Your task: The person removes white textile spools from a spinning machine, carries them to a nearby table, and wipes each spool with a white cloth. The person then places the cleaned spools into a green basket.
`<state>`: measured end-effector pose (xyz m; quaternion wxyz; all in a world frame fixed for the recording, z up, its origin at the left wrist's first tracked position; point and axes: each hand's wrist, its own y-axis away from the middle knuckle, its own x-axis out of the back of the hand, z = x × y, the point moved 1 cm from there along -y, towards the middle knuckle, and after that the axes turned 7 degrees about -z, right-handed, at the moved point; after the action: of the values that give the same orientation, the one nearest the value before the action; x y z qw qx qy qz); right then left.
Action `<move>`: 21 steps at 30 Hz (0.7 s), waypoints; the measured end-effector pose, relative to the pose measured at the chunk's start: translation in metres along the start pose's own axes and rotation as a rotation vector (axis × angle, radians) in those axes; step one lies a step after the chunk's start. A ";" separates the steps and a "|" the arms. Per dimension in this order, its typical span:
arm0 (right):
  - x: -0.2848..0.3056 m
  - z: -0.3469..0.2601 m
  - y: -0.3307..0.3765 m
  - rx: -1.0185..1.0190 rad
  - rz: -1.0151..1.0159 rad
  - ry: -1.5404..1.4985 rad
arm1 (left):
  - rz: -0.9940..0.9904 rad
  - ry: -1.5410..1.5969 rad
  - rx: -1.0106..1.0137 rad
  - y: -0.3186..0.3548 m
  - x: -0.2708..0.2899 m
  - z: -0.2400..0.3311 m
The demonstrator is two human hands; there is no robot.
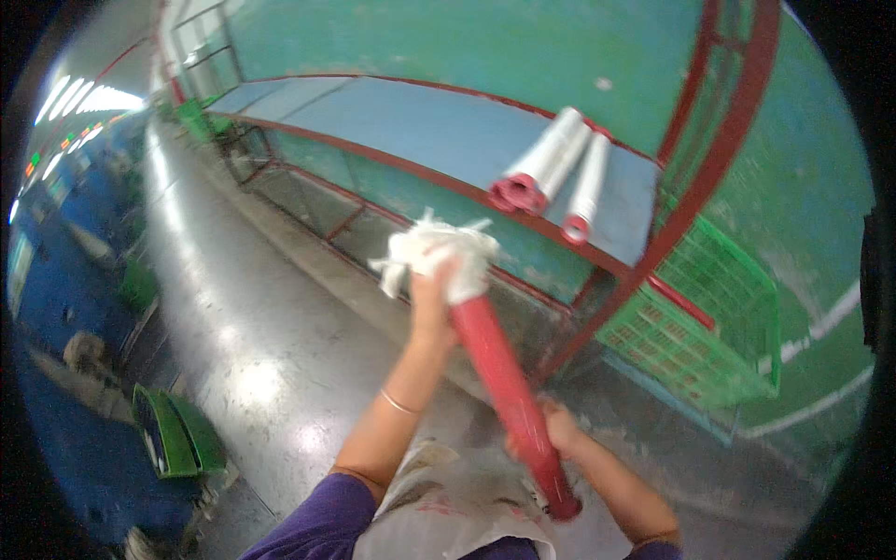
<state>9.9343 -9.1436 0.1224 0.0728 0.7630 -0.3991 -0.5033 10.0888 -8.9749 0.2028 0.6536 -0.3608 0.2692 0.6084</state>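
In front of me slants a long red tube (501, 383), its lower end close to my apron (443, 499). My right hand (558, 429) is closed around the lower half of the tube. At the upper end, a bunched white bundle (448, 247) with ragged strips sticking out covers the tube; it looks like cloth or film, blurred by motion. Against that bundle my left hand (434, 285) is closed, its fingers partly hidden in the white material.
A blue-topped rack (373, 117) with a red frame stands along the green wall. White rolls (551, 159) with red ends lie at its right end. Below stands a green crate (691, 327) with a red tube inside. Blue machinery (65, 280) and a green container (177, 434) line the left.
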 end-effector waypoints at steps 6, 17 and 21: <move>0.006 0.009 0.027 0.025 0.128 -0.094 | -0.114 -0.169 -0.027 -0.018 0.010 -0.015; 0.066 0.090 0.075 0.198 0.467 0.200 | -0.164 0.145 0.170 -0.046 0.013 -0.052; 0.082 0.085 0.166 0.609 1.198 0.570 | -0.149 -0.358 0.479 -0.015 0.132 -0.050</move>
<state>9.7901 -9.2860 0.1085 0.2212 0.5015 -0.8360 -0.0255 10.1235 -8.9353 0.0710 0.7999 -0.1021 0.2584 0.5319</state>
